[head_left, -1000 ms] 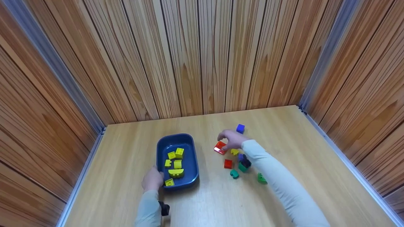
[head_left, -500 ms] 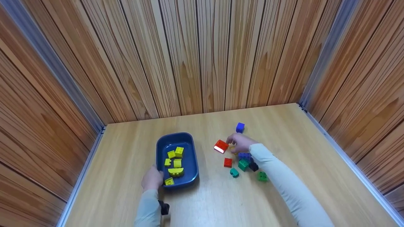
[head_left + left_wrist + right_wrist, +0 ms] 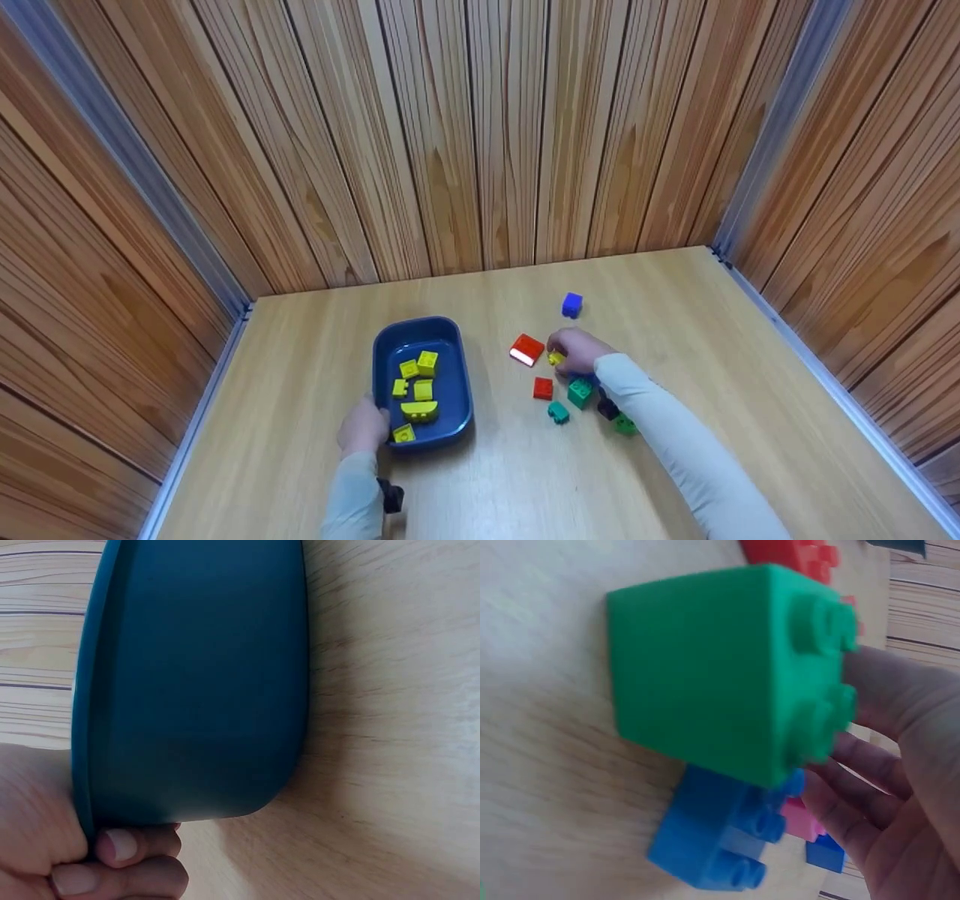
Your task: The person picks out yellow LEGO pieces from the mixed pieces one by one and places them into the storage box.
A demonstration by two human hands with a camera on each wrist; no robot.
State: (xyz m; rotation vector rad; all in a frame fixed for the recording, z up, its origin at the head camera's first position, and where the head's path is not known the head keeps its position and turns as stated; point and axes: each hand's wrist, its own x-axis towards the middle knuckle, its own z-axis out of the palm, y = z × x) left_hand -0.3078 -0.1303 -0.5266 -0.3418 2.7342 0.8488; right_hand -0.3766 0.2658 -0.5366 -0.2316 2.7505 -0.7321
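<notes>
My left hand (image 3: 363, 427) grips the near-left rim of a dark blue tray (image 3: 466, 390). In the left wrist view, curled fingers (image 3: 150, 877) press under the edge of the tray wall (image 3: 202, 675). Inside the tray lie several yellow toy building bricks (image 3: 418, 411). On the right, my right hand (image 3: 581, 350) pinches a small yellow brick (image 3: 556, 358) at table level. The right wrist view hides that brick behind a large green brick (image 3: 697, 675), with my right hand (image 3: 900, 772) beyond it.
Around the right hand lie a flat red brick (image 3: 527, 350), a small red brick (image 3: 543, 388), a green brick (image 3: 580, 392), a teal piece (image 3: 558, 412) and a light-green brick (image 3: 625, 424). Farther back sits a blue-violet brick (image 3: 572, 305). A blue brick (image 3: 712, 832) lies beside the green one.
My right hand has moved right, away from the flat red brick, and lowered onto the small yellow brick, its fingers closing around it. The left hand and tray have stayed put.
</notes>
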